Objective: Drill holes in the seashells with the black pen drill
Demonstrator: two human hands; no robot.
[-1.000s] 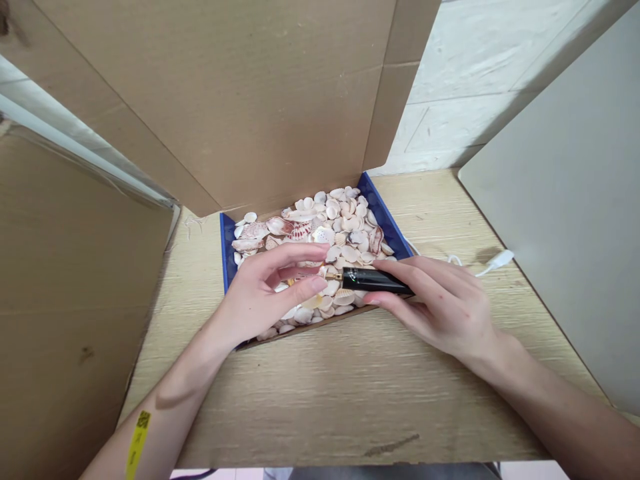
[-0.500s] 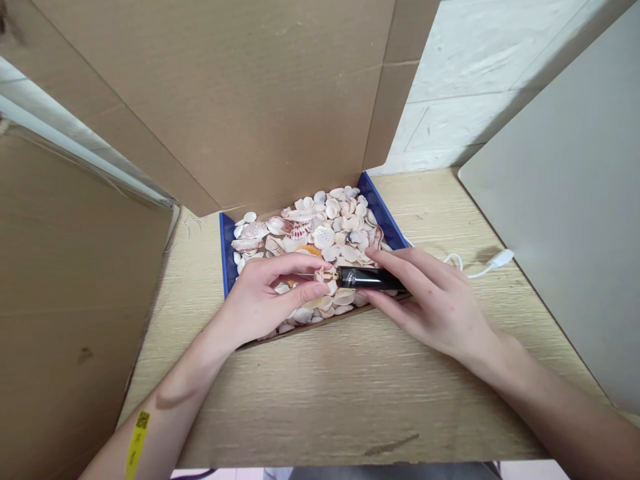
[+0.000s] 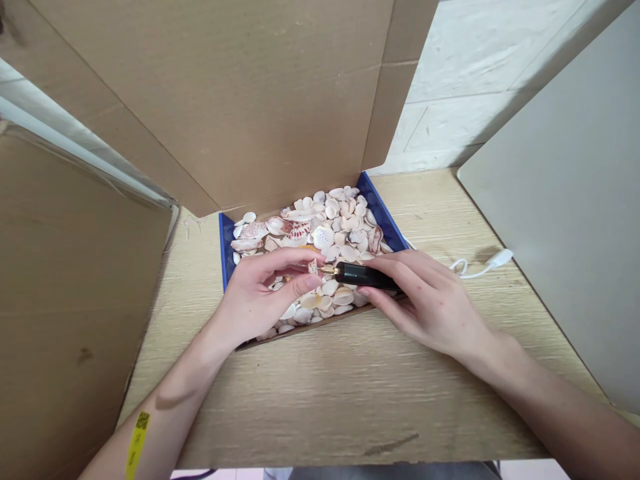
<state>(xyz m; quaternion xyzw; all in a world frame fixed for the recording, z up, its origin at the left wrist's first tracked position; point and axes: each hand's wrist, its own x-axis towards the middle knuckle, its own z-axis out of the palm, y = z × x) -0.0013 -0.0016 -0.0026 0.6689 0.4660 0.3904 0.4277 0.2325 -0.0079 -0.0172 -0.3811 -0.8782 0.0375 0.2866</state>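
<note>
Between its thumb and fingers, my left hand (image 3: 267, 283) pinches a small reddish-white seashell (image 3: 313, 267). My right hand (image 3: 430, 297) is wrapped round the black body of a small electric hand drill (image 3: 367, 275), whose brass chuck points left. The chuck's tip meets the shell, and a thin bit seems to show on the shell's far side among my left fingers. Both hands hover over the near part of a blue-sided box (image 3: 384, 210). Pale, striped and orange seashells (image 3: 345, 233) fill that box, partly hidden by my hands.
A tall cardboard panel (image 3: 240, 100) rises behind the box, and another cardboard sheet (image 3: 75, 287) stands at the left. On the right leans a grey-white board (image 3: 565, 200). A white cable with a plug (image 3: 500, 258) lies on the wooden table (image 3: 310, 400).
The drill has shifted slightly left and up, its body turned a little. The shell and my left fingertips have moved slightly left, showing more of the brass chuck.
</note>
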